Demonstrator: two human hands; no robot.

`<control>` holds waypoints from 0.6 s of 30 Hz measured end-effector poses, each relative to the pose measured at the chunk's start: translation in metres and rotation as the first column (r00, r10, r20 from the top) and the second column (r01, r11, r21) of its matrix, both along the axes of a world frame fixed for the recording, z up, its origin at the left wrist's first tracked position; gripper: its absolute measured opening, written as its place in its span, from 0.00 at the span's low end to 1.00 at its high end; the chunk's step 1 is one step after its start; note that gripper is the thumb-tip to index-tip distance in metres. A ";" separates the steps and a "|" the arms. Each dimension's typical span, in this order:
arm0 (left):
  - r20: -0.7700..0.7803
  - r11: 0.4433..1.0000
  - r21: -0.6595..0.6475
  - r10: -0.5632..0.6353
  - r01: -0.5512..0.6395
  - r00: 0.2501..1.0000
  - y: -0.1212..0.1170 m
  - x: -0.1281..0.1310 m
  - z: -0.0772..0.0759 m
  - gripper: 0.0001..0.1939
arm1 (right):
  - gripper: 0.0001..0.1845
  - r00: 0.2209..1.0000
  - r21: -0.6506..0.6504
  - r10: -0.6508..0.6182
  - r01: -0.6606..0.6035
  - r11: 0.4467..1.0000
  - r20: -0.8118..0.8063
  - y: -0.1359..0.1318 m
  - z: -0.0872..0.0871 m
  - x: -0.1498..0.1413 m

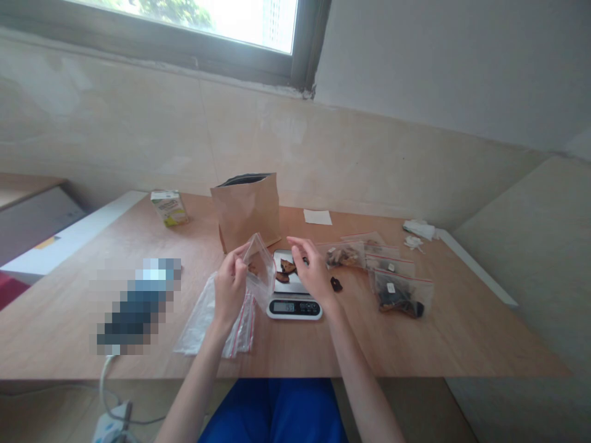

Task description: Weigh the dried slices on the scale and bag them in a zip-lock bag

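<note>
Clear zip bag, corner pointing up, nearly upright

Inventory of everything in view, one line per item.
digital kitchen scale: 1, white with black display, mid-table
dried brown pieces: a few, brown, on the scale; more in the held bag
dark piece: 1, near-black, on the table right of the scale
kraft paper pouch: 1, brown, upright behind the scale
carton: 1, white and green, far left of the table
paper sheet: 1, white, far edge
filled zip bags: about four, clear with red stripes, right of the scale
empty zip bags: a pile, clear, left of the scale
wooden table: 1, light brown, under everything
left hand: 1, holds a clear zip bag
right hand: 1, empty, above the scale
</note>
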State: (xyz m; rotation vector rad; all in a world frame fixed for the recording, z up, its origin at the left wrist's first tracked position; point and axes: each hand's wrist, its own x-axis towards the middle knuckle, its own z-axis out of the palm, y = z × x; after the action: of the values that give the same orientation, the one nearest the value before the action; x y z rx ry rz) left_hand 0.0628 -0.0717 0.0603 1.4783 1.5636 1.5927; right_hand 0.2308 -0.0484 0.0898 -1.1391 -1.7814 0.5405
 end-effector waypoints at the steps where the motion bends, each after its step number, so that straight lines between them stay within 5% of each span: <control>1: 0.031 1.000 0.002 -0.001 0.001 1.000 -0.001 -0.002 -0.001 0.19 | 0.15 0.997 0.000 0.002 -0.002 1.000 0.075 0.000 -0.007 0.003; 7: 0.322 0.996 0.085 -0.047 0.020 0.946 -0.012 -0.005 -0.008 0.18 | 0.23 0.814 0.021 0.093 -0.128 0.992 0.573 -0.003 -0.045 0.007; 13: 0.407 0.992 0.130 -0.060 0.007 0.911 -0.015 -0.003 -0.005 0.14 | 0.13 0.715 0.087 0.058 -0.164 0.983 0.697 -0.001 -0.047 0.002; 18: 0.402 0.993 0.118 -0.039 -0.010 0.915 -0.015 -0.001 -0.007 0.14 | 0.11 0.736 0.072 0.082 -0.175 0.982 0.673 0.000 -0.051 0.007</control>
State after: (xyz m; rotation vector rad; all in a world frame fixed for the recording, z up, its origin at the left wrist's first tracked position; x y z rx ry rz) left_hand 0.0616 -0.0863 0.0534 1.1157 1.2379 1.8661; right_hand 0.2382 -0.0488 0.0388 -1.2075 -2.4908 0.0661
